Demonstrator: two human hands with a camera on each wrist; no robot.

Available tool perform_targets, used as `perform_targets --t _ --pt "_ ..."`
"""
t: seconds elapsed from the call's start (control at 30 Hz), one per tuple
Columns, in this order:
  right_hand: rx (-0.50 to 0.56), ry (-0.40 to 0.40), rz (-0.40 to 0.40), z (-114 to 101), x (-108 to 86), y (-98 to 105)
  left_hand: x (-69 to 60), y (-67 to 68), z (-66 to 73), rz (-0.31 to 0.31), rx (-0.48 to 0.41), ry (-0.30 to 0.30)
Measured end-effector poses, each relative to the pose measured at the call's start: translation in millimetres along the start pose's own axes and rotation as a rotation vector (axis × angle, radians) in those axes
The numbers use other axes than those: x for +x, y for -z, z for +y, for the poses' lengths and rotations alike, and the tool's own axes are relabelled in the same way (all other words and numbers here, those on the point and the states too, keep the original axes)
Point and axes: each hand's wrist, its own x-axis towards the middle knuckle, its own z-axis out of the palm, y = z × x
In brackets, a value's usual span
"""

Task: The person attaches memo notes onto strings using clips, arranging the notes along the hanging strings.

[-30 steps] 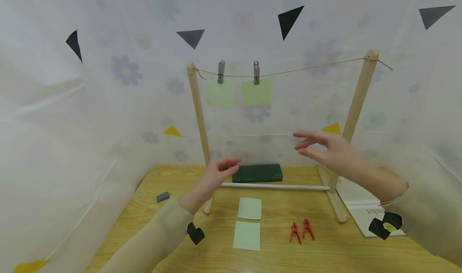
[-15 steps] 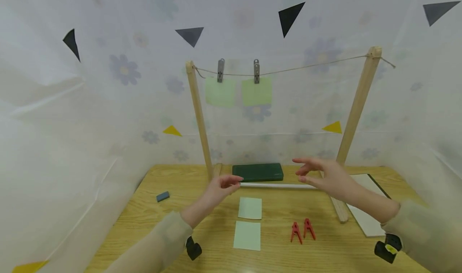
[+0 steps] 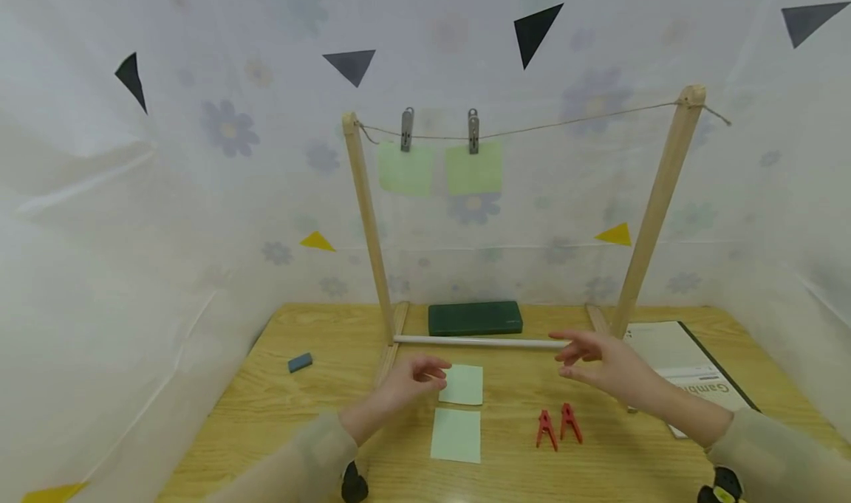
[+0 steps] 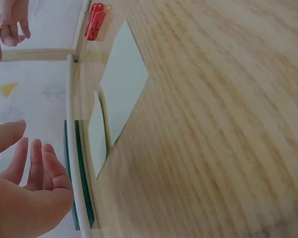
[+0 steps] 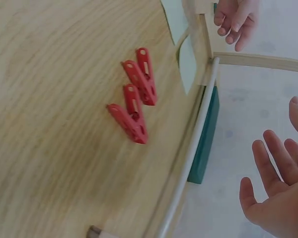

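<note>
My left hand [image 3: 407, 386] hovers over the table with loosely bent fingers, holding nothing. In the head view its fingertips overlap the left edge of the farther pale green paper [image 3: 467, 386]; the nearer pale green paper [image 3: 456, 435] lies in front of it. My right hand [image 3: 610, 368], also holding nothing, hangs in the air behind and right of two red clothespins, the left clothespin [image 3: 547, 430] and the right clothespin [image 3: 571, 423]. The right wrist view shows both red clothespins [image 5: 140, 79] lying on the wood and my right hand [image 5: 280, 183] with fingers spread apart.
A wooden frame [image 3: 658, 200] carries a string [image 3: 572, 121]. Two grey clips [image 3: 473, 132] hold green sheets [image 3: 473, 169] on it. A white bar [image 3: 492, 341] joins the frame's feet. Behind is a dark green case [image 3: 475, 318]; an eraser-like block [image 3: 300, 363] lies left, a pad [image 3: 685, 363] right.
Both hands have come down from in front of the frame toward the table, staying empty. The papers, clothespins and hung sheets have not moved.
</note>
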Motion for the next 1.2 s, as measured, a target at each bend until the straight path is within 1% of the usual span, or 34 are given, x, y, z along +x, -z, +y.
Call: perform_targets --t 0.2,0.3,0.43,0.53,0.6,0.7,0.77,0.87,1.0,1.07,1.2 --pt "0.066 -0.021 -0.069 21.2 -12.0 -21.0 -5.4 -4.7 -11.1 -0.018 0.005 0.003" --pt "0.096 -0.022 -0.084 28.2 -17.7 -28.2 -7.6 -6.5 -17.4 -0.021 0.038 0.002" --pt "0.105 -0.04 -0.118 34.7 -23.5 -33.9 -11.1 -8.3 -22.6 -0.038 0.084 0.023" --pt "0.091 -0.066 -0.142 38.5 -27.2 -36.3 -13.6 -9.2 -23.9 -0.062 0.095 0.049" --pt "0.087 -0.08 -0.15 39.8 -29.2 -37.4 -14.5 -9.4 -25.7 -0.067 0.092 0.064" --pt "0.125 -0.092 -0.172 44.2 -31.3 -40.3 -15.0 -9.6 -28.7 -0.062 0.085 0.079" --pt "0.156 -0.078 -0.187 49.1 -32.1 -43.4 -15.1 -10.0 -29.8 -0.056 0.089 0.082" --pt "0.193 -0.038 -0.2 58.9 -33.7 -49.0 -15.7 -11.5 -30.3 -0.058 0.099 0.075" --pt "0.223 0.014 -0.205 65.3 -34.9 -55.1 -16.7 -12.7 -30.1 -0.071 0.115 0.054" --pt "0.224 0.011 -0.206 65.5 -34.5 -57.4 -17.1 -12.8 -30.0 -0.075 0.135 0.041" --pt "0.165 -0.025 -0.201 64.0 -33.2 -60.3 -17.2 -12.7 -30.1 -0.088 0.194 0.015"
